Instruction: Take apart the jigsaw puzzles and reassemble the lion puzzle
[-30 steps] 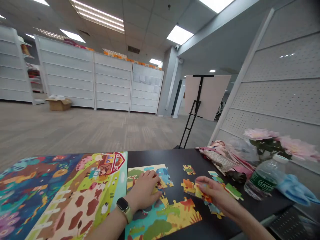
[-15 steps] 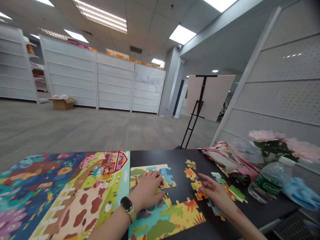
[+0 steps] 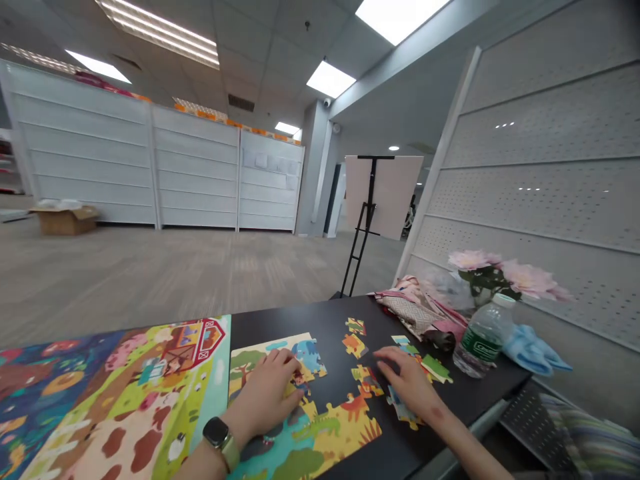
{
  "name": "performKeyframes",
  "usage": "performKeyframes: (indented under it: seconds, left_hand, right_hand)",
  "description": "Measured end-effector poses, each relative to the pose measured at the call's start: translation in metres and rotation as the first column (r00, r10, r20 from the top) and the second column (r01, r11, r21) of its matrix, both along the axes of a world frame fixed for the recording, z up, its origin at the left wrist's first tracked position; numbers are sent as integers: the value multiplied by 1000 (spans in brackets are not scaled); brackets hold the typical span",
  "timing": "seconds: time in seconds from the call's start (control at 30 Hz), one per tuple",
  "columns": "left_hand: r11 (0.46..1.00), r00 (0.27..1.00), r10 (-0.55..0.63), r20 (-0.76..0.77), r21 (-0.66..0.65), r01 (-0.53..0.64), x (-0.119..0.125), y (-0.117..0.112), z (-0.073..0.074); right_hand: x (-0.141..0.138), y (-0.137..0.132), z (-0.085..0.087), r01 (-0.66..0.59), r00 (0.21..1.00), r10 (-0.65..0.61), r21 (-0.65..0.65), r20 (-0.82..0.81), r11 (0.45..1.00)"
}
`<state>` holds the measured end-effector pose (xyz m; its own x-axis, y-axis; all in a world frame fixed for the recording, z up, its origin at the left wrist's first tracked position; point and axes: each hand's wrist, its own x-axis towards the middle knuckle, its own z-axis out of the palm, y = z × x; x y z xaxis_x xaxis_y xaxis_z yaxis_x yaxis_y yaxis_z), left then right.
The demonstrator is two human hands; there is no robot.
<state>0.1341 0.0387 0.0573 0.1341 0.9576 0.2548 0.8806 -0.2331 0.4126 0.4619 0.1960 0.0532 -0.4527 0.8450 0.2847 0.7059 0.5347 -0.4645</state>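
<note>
A partly assembled jigsaw puzzle [image 3: 345, 427] with a crocodile, trees and an elephant lies on the black table, with a gap in its right side. My left hand [image 3: 270, 387], wearing a watch on the wrist, rests on the puzzle's left part, fingers spread and nothing visibly held. To the right, my right hand [image 3: 407, 383] is over loose pieces, its fingers loosely bent and apart; part of the pile is hidden under it. Joined orange pieces [image 3: 367, 383] lie just left of its fingertips. Farther back are an orange animal piece [image 3: 354, 345] and a green-and-yellow piece [image 3: 356, 326].
Farm and sea picture boards [image 3: 150, 400] cover the table's left. On the right are green pieces [image 3: 437, 369], a water bottle [image 3: 484, 340], a pink patterned cloth bag [image 3: 417, 307], pink flowers [image 3: 525, 277] and a blue cloth [image 3: 535, 350]. An easel [image 3: 370, 207] stands beyond.
The camera view has turned to the right. My right hand has drawn slightly right, off the joined orange pieces, toward the pile. My left hand stays on the puzzle.
</note>
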Motion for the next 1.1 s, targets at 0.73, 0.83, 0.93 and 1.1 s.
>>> performKeyframes:
  seconds: [0.73, 0.83, 0.93, 1.1]
  left_hand:
    - [1000, 999, 22, -28, -13, -22, 2, 0, 1]
    - [1000, 1000, 13, -27, -3, -13, 2, 0, 0]
    - [1000, 1000, 10, -19, 1, -10, 1, 0, 0]
    - [1000, 1000, 11, -13, -1, -11, 1, -2, 2]
  right_hand:
    - [68, 45, 16, 96, 940, -89, -4, 330, 995]
    - [69, 54, 19, 134, 911, -114, -24, 396, 991]
    - [74, 63, 25, 140, 903, -99, -69, 417, 988]
    - [83, 60, 25, 150, 914, -130, -21, 384, 988]
